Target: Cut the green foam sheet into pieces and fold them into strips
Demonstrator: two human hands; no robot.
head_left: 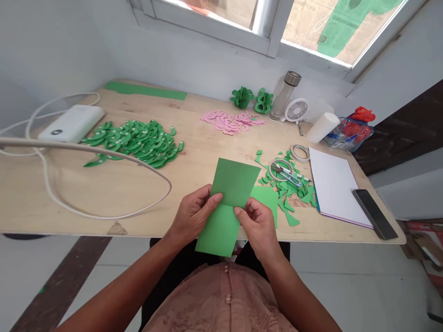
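Between my two hands is a strip of green paper (237,180) with a crease across its middle, held up over the table's front edge. My left hand (193,213) pinches its left side at the crease, thumb on top. On the right side, my right hand (258,223) grips the same paper, thumb near the crease. Another green sheet (266,198) lies flat on the table behind my right hand. Green paper scraps (287,193) spread to the right of it, with scissors (289,174) and a roll of tape (300,153) among and beside them.
Green cut-outs (138,143) form a pile at left, near a white power bank (72,123) and a looping cable (104,216). Pink cut-outs (231,122) lie farther back. A glass bottle (284,97), small fan (296,109), white paper stack (335,184) and phone (374,214) stand or lie at right.
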